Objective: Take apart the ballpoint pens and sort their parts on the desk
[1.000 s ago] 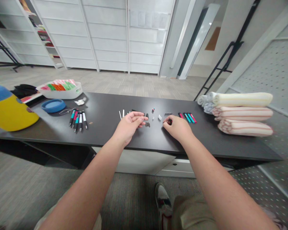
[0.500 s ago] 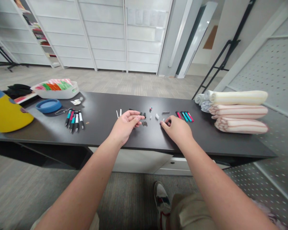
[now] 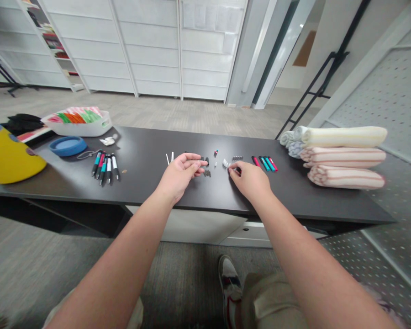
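Left fingers loosely apart; right fingers, hold unclear, beside white pieces; pens far left, towels right

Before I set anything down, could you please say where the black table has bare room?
Free patches lie between the bundled multicoloured pens and thin white sticks, bar a tan speck; and between the red and teal tubes and rolled pale towels. It's crowded between the left hand and right hand, among small white pieces, and around the round blue dish.
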`<control>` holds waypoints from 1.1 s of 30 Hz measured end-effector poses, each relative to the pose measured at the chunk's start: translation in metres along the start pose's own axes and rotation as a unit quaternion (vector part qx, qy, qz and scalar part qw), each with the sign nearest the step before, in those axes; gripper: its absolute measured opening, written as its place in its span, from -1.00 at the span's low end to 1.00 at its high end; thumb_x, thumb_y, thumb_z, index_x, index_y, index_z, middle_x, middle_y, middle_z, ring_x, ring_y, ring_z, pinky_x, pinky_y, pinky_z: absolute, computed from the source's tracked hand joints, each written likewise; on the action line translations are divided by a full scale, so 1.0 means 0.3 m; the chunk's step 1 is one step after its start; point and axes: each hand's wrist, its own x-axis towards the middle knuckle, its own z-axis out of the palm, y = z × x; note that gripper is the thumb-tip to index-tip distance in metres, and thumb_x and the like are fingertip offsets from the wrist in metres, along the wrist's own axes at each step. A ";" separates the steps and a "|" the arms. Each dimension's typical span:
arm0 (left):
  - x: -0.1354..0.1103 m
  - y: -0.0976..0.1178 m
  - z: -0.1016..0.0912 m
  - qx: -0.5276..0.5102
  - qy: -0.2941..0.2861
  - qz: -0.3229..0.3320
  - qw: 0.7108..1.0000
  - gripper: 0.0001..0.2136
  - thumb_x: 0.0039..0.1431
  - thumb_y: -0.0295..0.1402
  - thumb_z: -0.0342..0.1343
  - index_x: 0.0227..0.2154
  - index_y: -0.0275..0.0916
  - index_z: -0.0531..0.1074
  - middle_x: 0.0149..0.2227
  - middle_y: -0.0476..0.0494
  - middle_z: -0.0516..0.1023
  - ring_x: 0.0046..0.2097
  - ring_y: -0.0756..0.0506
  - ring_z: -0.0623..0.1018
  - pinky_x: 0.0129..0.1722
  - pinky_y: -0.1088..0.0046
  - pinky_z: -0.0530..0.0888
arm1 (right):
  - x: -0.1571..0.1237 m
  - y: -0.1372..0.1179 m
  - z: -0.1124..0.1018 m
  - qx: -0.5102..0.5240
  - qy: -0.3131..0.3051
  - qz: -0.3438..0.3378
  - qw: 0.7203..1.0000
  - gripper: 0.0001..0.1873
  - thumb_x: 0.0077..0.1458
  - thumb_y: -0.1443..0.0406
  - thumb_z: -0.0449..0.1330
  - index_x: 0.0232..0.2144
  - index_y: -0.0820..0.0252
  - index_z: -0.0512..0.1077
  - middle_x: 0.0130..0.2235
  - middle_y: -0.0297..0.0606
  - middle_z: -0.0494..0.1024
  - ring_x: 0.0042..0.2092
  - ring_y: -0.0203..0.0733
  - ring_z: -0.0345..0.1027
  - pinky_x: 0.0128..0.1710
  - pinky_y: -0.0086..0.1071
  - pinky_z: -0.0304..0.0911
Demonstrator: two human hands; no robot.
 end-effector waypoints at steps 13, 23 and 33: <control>-0.011 -0.023 0.016 0.140 -0.104 0.053 0.983 -0.79 0.28 -0.46 0.19 -0.04 -0.21 0.44 -0.04 -0.22 0.68 -0.02 -0.13 0.67 0.08 0.23 0.54 | -0.049 -0.038 -0.012 0.168 0.038 -0.261 0.950 -0.77 0.31 0.19 0.23 -0.04 0.09 0.56 -0.34 -0.31 0.51 -0.34 -0.20 0.36 -0.28 -0.35 0.21; -0.064 -0.012 0.056 0.351 -0.125 0.121 0.920 -0.71 0.24 -0.50 0.17 -0.03 -0.04 0.52 -0.15 -0.06 0.72 -0.05 -0.18 0.68 0.04 0.25 0.53 | -0.056 -0.043 -0.038 0.182 -0.017 -0.261 0.948 -0.81 0.32 0.17 0.22 -0.17 0.10 0.60 -0.31 -0.26 0.55 -0.30 -0.19 0.37 -0.22 -0.35 0.24; -0.063 -0.021 0.053 0.341 -0.140 0.127 0.921 -0.70 0.28 -0.48 0.16 0.03 -0.06 0.49 -0.10 -0.12 0.70 -0.03 -0.17 0.68 0.02 0.29 0.56 | -0.045 -0.047 -0.024 0.171 -0.020 -0.240 0.955 -0.88 0.32 0.22 0.23 -0.25 0.12 0.51 -0.30 -0.29 0.53 -0.29 -0.19 0.35 -0.26 -0.38 0.17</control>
